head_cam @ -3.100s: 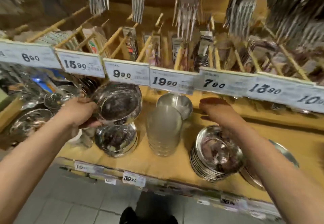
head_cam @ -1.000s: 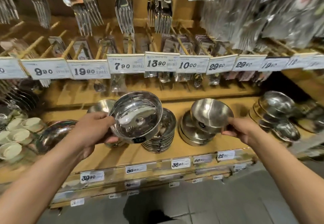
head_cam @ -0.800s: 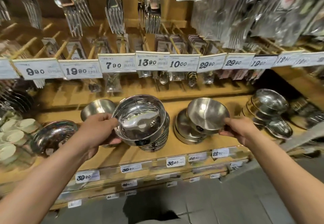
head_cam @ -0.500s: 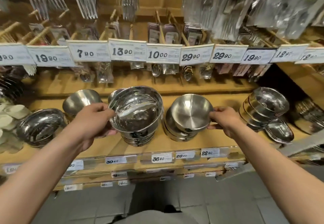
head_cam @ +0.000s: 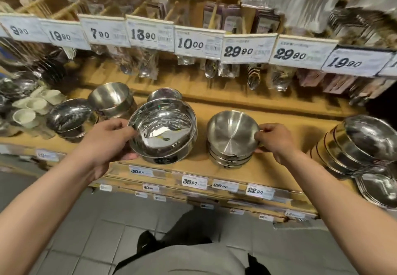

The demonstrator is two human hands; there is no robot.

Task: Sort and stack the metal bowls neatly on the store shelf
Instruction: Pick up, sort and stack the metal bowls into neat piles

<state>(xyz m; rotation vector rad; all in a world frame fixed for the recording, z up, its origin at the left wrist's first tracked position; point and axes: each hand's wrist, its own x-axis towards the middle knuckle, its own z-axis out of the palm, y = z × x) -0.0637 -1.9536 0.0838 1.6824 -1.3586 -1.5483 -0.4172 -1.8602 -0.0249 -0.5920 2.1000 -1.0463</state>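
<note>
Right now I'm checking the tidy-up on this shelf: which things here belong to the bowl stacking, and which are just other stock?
In the job:
- shiny bowl, gripped by the left hand
- brushed bowl on its stack, pinched by the right hand
- tilted bowl stack
- wooden shelf

Other stock:
- white cups
- price tags
- packaged spoons

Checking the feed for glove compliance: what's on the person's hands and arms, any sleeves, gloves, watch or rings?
Nothing visible: the left hand and right hand are bare, without gloves. Both forearms are uncovered up to the frame edge, with no sleeves, watch or bracelet. No rings show on the visible fingers.
</note>
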